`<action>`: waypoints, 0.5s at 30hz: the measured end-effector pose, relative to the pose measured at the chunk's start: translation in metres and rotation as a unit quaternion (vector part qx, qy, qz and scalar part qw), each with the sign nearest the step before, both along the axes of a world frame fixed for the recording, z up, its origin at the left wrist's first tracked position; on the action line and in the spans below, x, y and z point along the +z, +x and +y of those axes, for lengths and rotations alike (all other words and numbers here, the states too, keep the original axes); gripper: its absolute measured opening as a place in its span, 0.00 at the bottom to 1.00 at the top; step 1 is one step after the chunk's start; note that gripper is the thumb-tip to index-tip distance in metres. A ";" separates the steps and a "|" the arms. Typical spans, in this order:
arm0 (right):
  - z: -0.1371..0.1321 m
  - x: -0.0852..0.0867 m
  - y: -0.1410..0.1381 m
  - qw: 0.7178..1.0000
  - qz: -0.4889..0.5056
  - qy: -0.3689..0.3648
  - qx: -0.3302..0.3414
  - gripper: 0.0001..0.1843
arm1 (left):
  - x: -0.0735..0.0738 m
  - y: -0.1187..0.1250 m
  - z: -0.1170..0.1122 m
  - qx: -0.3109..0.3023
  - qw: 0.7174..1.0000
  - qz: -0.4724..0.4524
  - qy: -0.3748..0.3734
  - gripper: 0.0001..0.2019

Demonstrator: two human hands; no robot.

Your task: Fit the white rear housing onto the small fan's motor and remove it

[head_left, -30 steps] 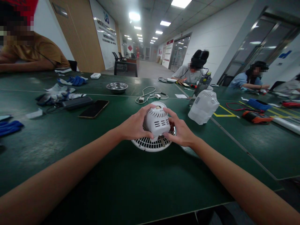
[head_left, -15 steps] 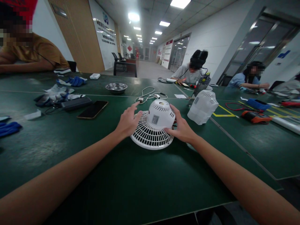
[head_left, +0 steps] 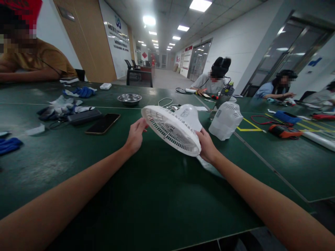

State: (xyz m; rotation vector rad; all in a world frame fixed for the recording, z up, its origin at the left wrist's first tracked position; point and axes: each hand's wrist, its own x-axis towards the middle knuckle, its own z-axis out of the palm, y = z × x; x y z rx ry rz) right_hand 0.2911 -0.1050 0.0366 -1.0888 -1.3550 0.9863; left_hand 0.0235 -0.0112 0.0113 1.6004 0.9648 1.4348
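A white fan head (head_left: 190, 116) is held up off the table, tilted so the open inner side of its round rear grille (head_left: 180, 139) faces me. A thin metal shaft (head_left: 167, 133) sticks out of the grille's middle. My right hand (head_left: 208, 144) grips the fan's right side, at the rim and housing, with some fingers hidden behind it. At the left rim, my left hand (head_left: 136, 134) is closed, its curled fingertips against the edge. Behind the fan lies a white cable (head_left: 165, 101), partly covered.
A translucent white plastic-wrapped part (head_left: 226, 122) stands right of the fan. On the green table (head_left: 146, 195) lie a phone (head_left: 103, 123), a metal bowl (head_left: 129, 99), gloves (head_left: 83, 92) and an orange-black meter (head_left: 285, 131). Several people sit around it.
The fan head has been lifted and tipped over, turning its inner side towards me. My left hand has moved down and left to the rim; its fingers have curled.
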 end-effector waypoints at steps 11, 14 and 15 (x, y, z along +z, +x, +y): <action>0.003 -0.004 -0.007 0.981 0.059 -0.131 0.133 0.26 | -0.003 0.011 -0.012 -0.063 0.989 -0.059 -0.120 0.12; 0.009 -0.010 -0.003 0.990 0.022 -0.076 0.117 0.28 | 0.001 0.010 -0.014 -0.038 0.995 -0.027 -0.087 0.12; 0.013 -0.013 0.001 0.994 -0.005 -0.042 0.102 0.30 | 0.002 0.010 -0.015 -0.032 0.997 -0.013 -0.072 0.12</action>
